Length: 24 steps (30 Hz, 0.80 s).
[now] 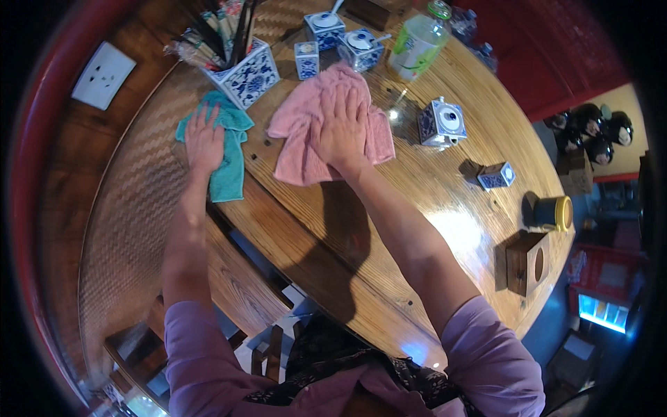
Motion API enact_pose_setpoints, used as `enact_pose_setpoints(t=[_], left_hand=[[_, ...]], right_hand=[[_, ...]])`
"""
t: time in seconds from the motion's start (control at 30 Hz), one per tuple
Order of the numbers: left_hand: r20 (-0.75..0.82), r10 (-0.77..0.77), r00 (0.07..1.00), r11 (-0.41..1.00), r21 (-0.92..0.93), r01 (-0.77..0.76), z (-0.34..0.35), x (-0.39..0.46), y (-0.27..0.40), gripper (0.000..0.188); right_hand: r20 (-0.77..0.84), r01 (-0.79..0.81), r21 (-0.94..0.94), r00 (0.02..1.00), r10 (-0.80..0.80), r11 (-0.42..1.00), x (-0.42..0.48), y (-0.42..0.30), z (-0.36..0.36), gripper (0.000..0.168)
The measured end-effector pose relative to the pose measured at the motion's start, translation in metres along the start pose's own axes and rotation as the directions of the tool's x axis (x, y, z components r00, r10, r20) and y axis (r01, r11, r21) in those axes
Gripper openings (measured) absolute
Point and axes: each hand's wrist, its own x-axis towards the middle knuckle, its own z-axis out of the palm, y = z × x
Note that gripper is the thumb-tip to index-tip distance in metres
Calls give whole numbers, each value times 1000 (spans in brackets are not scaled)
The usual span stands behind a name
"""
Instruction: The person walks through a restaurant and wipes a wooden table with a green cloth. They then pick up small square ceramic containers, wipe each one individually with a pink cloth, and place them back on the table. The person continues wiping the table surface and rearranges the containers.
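My left hand (205,138) rests palm down on a teal cloth (227,177), beside a blue-and-white porcelain chopstick holder (252,78). Under my right hand (341,125), a rumpled pink cloth (297,156) is spread over the wooden table (292,219). The fingers of both hands are extended and lie flat. Just beyond the pink cloth stand a narrow porcelain container (307,60) and a lidded porcelain condiment jar (359,49). Another lidded jar (324,31) with a spoon handle showing is behind them.
To the right are a plastic bottle (417,49), a square porcelain teapot (442,122), a small porcelain box (496,175), a dark cup with a yellow rim (547,212) and a wooden tissue box (526,263). A wall socket (103,75) is at left.
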Motion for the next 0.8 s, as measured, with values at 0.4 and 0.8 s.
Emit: enact_pose_setpoints(t=[0.4, 0.8], left_hand=[[-7, 26, 1000, 995, 94, -26, 32, 19, -24, 50], [14, -71, 997, 979, 192, 67, 24, -64, -1, 54]], right_hand=[[-11, -236, -98, 972, 236, 967, -58, 48, -47, 65], [-11, -740, -425, 580, 815, 521, -585, 183, -334, 62]])
